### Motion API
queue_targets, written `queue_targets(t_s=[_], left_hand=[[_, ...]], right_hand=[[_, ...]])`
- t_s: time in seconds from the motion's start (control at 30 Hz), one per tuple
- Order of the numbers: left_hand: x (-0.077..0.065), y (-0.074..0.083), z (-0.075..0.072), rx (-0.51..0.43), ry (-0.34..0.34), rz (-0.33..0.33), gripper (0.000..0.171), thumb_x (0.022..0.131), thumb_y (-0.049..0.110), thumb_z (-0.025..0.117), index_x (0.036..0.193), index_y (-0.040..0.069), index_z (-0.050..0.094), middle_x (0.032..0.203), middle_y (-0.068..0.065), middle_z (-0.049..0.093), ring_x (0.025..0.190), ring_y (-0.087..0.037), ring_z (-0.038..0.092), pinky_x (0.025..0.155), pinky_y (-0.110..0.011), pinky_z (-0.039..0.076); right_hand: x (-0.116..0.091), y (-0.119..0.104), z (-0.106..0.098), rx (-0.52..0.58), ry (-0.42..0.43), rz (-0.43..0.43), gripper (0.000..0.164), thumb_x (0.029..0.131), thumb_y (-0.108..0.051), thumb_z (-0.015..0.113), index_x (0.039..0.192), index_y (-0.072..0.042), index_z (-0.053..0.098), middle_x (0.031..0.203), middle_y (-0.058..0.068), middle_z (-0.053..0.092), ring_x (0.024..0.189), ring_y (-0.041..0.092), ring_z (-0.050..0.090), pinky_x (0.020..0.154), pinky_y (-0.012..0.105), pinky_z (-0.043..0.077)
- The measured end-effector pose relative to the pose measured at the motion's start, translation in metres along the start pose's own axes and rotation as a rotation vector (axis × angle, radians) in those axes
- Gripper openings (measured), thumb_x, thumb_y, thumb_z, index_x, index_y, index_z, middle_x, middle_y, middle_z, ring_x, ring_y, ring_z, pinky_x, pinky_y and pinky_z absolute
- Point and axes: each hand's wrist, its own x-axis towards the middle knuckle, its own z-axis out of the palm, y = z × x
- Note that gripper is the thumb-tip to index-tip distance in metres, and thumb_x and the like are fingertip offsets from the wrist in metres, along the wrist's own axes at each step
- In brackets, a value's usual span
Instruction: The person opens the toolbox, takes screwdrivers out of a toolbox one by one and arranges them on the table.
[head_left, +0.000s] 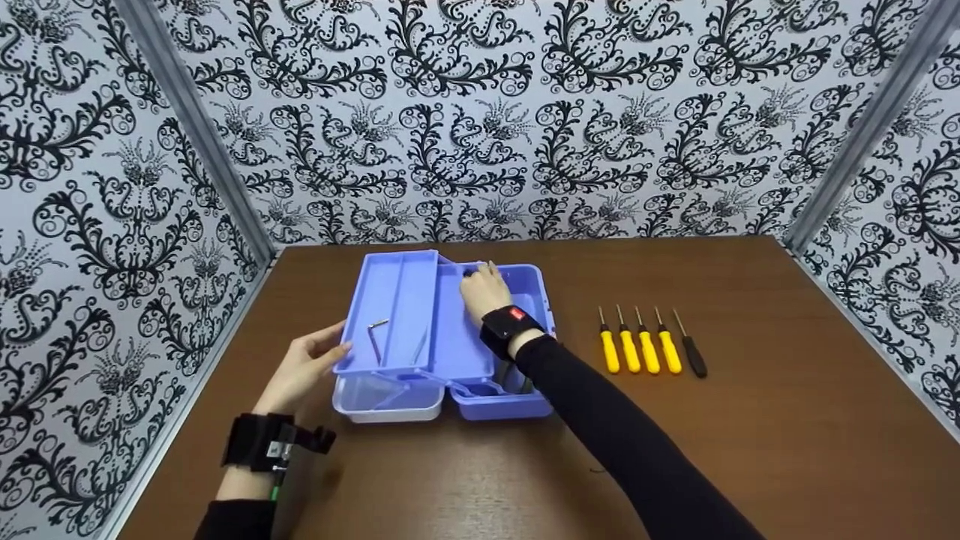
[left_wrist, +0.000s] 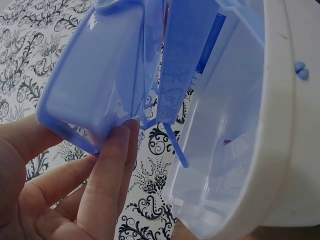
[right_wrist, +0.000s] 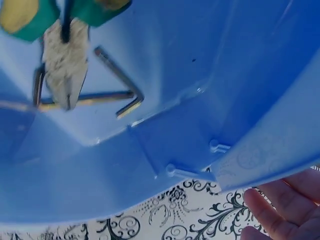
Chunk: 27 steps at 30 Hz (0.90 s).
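A blue-violet toolbox (head_left: pixel 504 409) stands with its tiered trays folded out to the left. My left hand (head_left: pixel 307 364) grips the left edge of the upper tray (head_left: pixel 375 300), thumb at the rim and fingers underneath. In that tray lies a bent L-shaped metal key (head_left: pixel 375 345). My right hand (head_left: pixel 486 292) reaches across to the far side of the box; in the right wrist view its curled fingers (right_wrist: pixel 280 210) are at the rim. Inside lie pliers (right_wrist: pixel 65 65) with green-and-yellow handles and several hex keys (right_wrist: pixel 120 75).
A pale translucent lid (head_left: pixel 390 412) spreads out beneath the trays. To the right, several yellow-handled screwdrivers (head_left: pixel 630 352) and one black-handled screwdriver (head_left: pixel 696 356) lie in a row on the brown table (head_left: pixel 787 390). Patterned walls (head_left: pixel 525 150) enclose the table at the back and sides.
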Motion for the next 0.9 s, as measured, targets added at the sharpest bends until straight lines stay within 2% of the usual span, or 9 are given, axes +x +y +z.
queue_targets(t_s=[0.2,0.3,0.43,0.53,0.67,0.9], left_hand=[[0.001,0.0,0.001,0.014,0.003,0.026,0.055,0.099,0.011,0.059,0.147,-0.006,0.038,0.139,-0.034,0.051,0.088,-0.006,0.069,0.082,-0.022,0.058],[0.0,-0.001,0.001,0.008,0.0,0.021,0.055,0.099,0.011,0.059,0.147,-0.006,0.038,0.139,-0.034,0.051,0.088,-0.006,0.069,0.082,-0.023,0.059],[-0.001,0.0,0.001,0.0,0.002,0.002,0.055,0.099,0.011,0.058,0.148,-0.005,0.038,0.139,-0.033,0.051,0.087,-0.007,0.069,0.082,-0.024,0.059],[-0.001,0.0,0.001,-0.005,0.008,-0.003,0.055,0.099,0.012,0.059,0.148,-0.004,0.038,0.14,-0.033,0.051,0.086,-0.007,0.069,0.081,-0.023,0.059],[-0.001,0.0,0.002,-0.013,0.02,-0.001,0.054,0.099,0.011,0.059,0.147,-0.004,0.039,0.14,-0.033,0.051,0.086,-0.006,0.069,0.08,-0.022,0.058],[-0.001,0.0,0.003,-0.025,0.031,-0.004,0.053,0.099,0.01,0.058,0.147,-0.005,0.04,0.139,-0.033,0.052,0.085,-0.006,0.069,0.08,-0.022,0.058]], right_hand=[[0.003,-0.004,-0.001,0.033,0.036,-0.007,0.024,0.089,0.002,0.053,0.085,-0.005,0.076,0.087,0.01,0.077,0.091,0.029,0.069,0.102,0.037,0.049],[0.003,-0.006,0.0,0.108,0.033,-0.002,0.021,0.087,0.002,0.057,0.081,-0.004,0.076,0.083,0.012,0.076,0.084,0.031,0.07,0.094,0.039,0.052],[0.002,-0.009,0.0,0.239,0.011,0.02,0.017,0.089,-0.004,0.061,0.081,0.001,0.075,0.082,0.017,0.074,0.081,0.035,0.069,0.079,0.044,0.057],[0.001,-0.012,-0.004,0.315,-0.039,0.038,0.014,0.09,-0.003,0.063,0.083,0.004,0.073,0.086,0.02,0.073,0.084,0.036,0.07,0.075,0.047,0.059],[0.0,-0.015,-0.011,0.351,-0.097,0.076,0.007,0.086,0.006,0.063,0.085,0.004,0.07,0.092,0.022,0.073,0.088,0.037,0.071,0.076,0.048,0.06],[0.005,-0.011,-0.016,0.468,-0.076,0.183,0.004,0.082,0.003,0.07,0.078,0.003,0.07,0.088,0.021,0.073,0.086,0.037,0.071,0.078,0.049,0.058]])
